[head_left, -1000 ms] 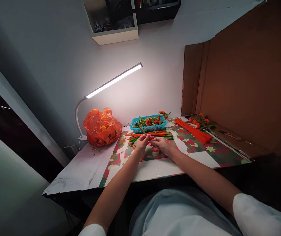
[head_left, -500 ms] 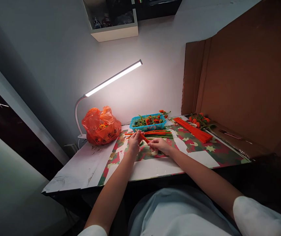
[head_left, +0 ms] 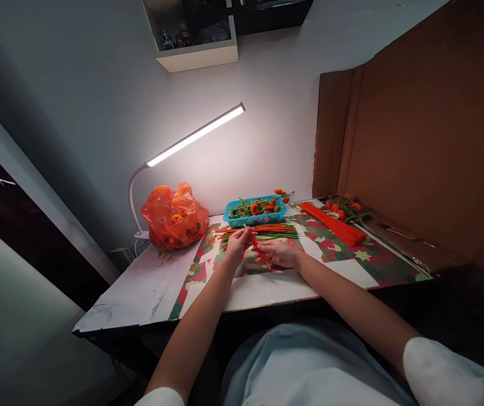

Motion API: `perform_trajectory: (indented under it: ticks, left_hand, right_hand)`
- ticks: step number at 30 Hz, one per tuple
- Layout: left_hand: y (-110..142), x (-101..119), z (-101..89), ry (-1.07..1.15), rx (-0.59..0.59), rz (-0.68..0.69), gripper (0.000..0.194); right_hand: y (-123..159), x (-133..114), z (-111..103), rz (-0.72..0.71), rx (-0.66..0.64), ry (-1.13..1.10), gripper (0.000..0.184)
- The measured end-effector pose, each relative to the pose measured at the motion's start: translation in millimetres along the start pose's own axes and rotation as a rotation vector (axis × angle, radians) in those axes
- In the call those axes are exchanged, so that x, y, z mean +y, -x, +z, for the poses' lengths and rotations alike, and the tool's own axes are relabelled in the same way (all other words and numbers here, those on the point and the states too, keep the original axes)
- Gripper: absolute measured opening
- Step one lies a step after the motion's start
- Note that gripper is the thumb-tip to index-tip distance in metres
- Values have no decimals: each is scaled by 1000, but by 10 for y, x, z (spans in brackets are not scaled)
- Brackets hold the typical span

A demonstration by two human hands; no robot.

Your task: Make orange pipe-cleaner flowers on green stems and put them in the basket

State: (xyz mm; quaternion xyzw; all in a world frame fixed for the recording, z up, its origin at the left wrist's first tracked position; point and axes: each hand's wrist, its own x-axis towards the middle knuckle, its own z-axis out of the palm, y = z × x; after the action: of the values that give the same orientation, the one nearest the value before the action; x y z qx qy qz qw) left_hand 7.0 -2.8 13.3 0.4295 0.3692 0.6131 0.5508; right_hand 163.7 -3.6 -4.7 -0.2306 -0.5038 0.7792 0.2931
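My left hand [head_left: 239,244] and my right hand [head_left: 277,253] meet over the camouflage-patterned mat [head_left: 343,251] on the desk. Between them they hold a short orange pipe cleaner [head_left: 254,242], which slants from the left fingers down to the right fingers. Both hands have their fingers pinched on it. Just beyond the hands lies a loose bundle of orange and green pipe cleaners [head_left: 267,229].
A blue basket [head_left: 254,211] of small orange flowers on green stems stands behind the bundle. An orange plastic bag [head_left: 174,217] sits at the left under a white desk lamp [head_left: 191,138]. An orange stick bundle [head_left: 333,224], finished flowers [head_left: 343,207] and a cardboard wall [head_left: 415,129] are at right.
The hands came apart a little and an orange pipe cleaner appeared between them; my right hand has now moved up to grip its lower end.
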Motion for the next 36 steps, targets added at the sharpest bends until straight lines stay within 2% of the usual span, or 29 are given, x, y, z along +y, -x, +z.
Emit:
perform_trajectory:
  ticks: [3,9,11,13,15,19,22,26,30,32,36]
  left_hand:
    - [-1,-10,-11,-82,29,11,46]
    - [-19,-68,-29,-168,67,6,46]
    - [-24,-78,-35,-172,80,4,44]
    - [-16,-63,-35,-123,68,-3,42]
    - [8,-27,-24,-32,-26,-27,41]
    - [83,39,8,55,-349,-110,46]
    - [113,40,12,53,-419,-112,43]
    - [98,29,-13,17,-398,-91,40]
    - [68,30,-39,-57,-337,-69,41]
    - [57,24,-48,-110,-307,-48,39]
    - [58,8,-45,-204,-250,28,34]
  right_hand:
    - [6,2,2,24,103,56,23]
    - [-21,43,3,33,223,170,23]
    - [-35,53,11,24,271,163,20]
    - [-40,48,20,-4,263,89,16]
    - [-32,27,23,-58,185,-44,13]
    - [14,-26,4,-103,65,-270,9]
    - [39,-38,-7,-43,36,-317,8]
    - [42,-27,-16,1,8,-291,14]
    - [32,-16,-49,3,-41,-173,23]
    - [25,-13,-66,-5,-11,-78,26]
    - [14,-8,-70,-62,142,96,29]
